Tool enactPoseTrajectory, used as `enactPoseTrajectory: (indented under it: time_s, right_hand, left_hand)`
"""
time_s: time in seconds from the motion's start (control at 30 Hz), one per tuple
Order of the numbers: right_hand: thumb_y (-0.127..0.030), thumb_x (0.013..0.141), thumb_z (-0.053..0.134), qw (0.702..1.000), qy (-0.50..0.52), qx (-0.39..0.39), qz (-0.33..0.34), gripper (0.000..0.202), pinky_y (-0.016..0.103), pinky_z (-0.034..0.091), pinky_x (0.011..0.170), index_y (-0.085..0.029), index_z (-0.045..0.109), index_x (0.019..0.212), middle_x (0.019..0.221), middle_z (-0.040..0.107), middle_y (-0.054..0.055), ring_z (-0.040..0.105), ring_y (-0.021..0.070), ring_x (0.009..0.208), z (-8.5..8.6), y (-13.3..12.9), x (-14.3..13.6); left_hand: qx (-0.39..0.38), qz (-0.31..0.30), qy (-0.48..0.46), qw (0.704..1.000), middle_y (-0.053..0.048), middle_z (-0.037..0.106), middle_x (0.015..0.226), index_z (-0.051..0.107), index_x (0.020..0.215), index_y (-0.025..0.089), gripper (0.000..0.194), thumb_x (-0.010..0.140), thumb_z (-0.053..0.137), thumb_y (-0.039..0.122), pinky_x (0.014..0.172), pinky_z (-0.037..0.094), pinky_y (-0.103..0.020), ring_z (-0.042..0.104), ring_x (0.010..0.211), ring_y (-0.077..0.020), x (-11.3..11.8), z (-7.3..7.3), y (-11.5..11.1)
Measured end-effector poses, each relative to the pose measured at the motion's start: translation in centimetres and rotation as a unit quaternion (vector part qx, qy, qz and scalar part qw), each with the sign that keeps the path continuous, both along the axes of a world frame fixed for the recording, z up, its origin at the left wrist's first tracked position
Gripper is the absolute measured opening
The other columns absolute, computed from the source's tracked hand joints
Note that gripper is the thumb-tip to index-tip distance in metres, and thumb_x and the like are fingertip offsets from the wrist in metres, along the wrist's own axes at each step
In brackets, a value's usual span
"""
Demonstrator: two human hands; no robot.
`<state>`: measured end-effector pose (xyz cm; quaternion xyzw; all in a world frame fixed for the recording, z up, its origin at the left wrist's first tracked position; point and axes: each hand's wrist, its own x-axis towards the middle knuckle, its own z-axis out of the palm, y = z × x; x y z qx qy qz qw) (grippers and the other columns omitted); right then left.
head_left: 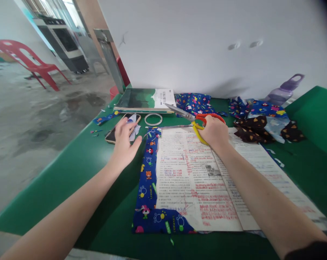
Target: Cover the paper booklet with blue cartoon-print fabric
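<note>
My right hand (216,130) is closed on the scissors (186,115), which have one red and one yellow handle; their blades point left. Under them lies an open printed sheet (179,166) with red handwriting. Dark blue patterned fabric (147,177) is folded over the sheet's left edge and lower left corner. My left hand (125,144) hovers with its fingers apart at a phone (111,135) and some pale scraps (134,131). Whether its fingertips touch them is hard to tell. A white ring (153,119) lies between the hands.
Books (141,99) lie against the white wall. Blue patterned cloth (193,103), brown patterned cloth (252,129) and a purple bottle (281,94) are at the back and right. Small scraps (95,132) lie at left. A red chair (41,68) stands on the floor beyond.
</note>
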<state>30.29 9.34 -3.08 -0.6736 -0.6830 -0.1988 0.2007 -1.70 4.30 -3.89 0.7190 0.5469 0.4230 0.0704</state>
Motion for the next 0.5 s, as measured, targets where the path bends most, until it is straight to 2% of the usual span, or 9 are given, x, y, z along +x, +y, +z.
enactPoseTrajectory:
  time_s: [0.1, 0.2, 0.3, 0.4, 0.5]
  right_hand:
    - [-0.052, 0.079, 0.047, 0.999, 0.023, -0.030, -0.008, 0.038, 0.032, 0.031, 0.055, -0.016, 0.056, 0.088, 0.077, 0.064, 0.011, 0.058, 0.0245, 0.070, -0.4, 0.3, 0.3]
    - [-0.055, 0.079, 0.046, 0.996, 0.047, -0.077, -0.014, 0.040, 0.032, 0.029, 0.052, -0.017, 0.056, 0.089, 0.074, 0.064, 0.010, 0.058, 0.0244, 0.065, -0.8, 0.6, 0.6]
    - [-0.057, 0.079, 0.046, 0.993, 0.070, -0.099, -0.016, 0.040, 0.032, 0.030, 0.051, -0.018, 0.056, 0.086, 0.072, 0.064, 0.010, 0.057, 0.0245, 0.064, -1.0, 0.8, 1.0]
    - [-0.053, 0.077, 0.049, 0.992, 0.086, -0.095, -0.005, 0.035, 0.032, 0.032, 0.052, -0.019, 0.055, 0.083, 0.074, 0.064, 0.009, 0.058, 0.0237, 0.066, -1.0, 0.7, 1.3]
    - [-0.048, 0.077, 0.051, 0.991, 0.086, -0.105, 0.000, 0.029, 0.032, 0.032, 0.054, -0.020, 0.054, 0.082, 0.077, 0.065, 0.009, 0.058, 0.0227, 0.067, -0.9, 0.4, 1.3]
  left_hand:
    - [-0.026, -0.085, 0.087, 0.992, -0.011, 0.037, 0.140, 0.045, 0.123, 0.022, 0.035, 0.090, 0.051, 0.028, 0.111, 0.027, -0.052, 0.031, 0.135, -0.0267, 0.9, 0.5, -0.7]
    - [-0.071, -0.176, 0.133, 0.973, -0.010, 0.034, 0.145, 0.040, 0.131, 0.023, 0.039, 0.093, 0.046, 0.033, 0.110, 0.028, -0.050, 0.029, 0.136, -0.0247, 1.6, 0.6, -1.4]
    - [-0.092, -0.265, 0.177, 0.943, -0.006, 0.036, 0.145, 0.037, 0.135, 0.028, 0.043, 0.093, 0.046, 0.035, 0.114, 0.019, -0.051, 0.026, 0.138, -0.0231, 2.0, 0.6, -1.9]
    - [-0.108, -0.324, 0.206, 0.917, -0.003, 0.042, 0.143, 0.036, 0.137, 0.033, 0.043, 0.094, 0.045, 0.035, 0.115, 0.008, -0.055, 0.028, 0.137, -0.0225, 2.3, 1.1, -2.5]
    - [-0.120, -0.371, 0.205, 0.898, -0.002, 0.046, 0.140, 0.036, 0.137, 0.034, 0.045, 0.094, 0.046, 0.036, 0.115, 0.005, -0.054, 0.033, 0.135, -0.0221, 2.8, 1.8, -3.4]
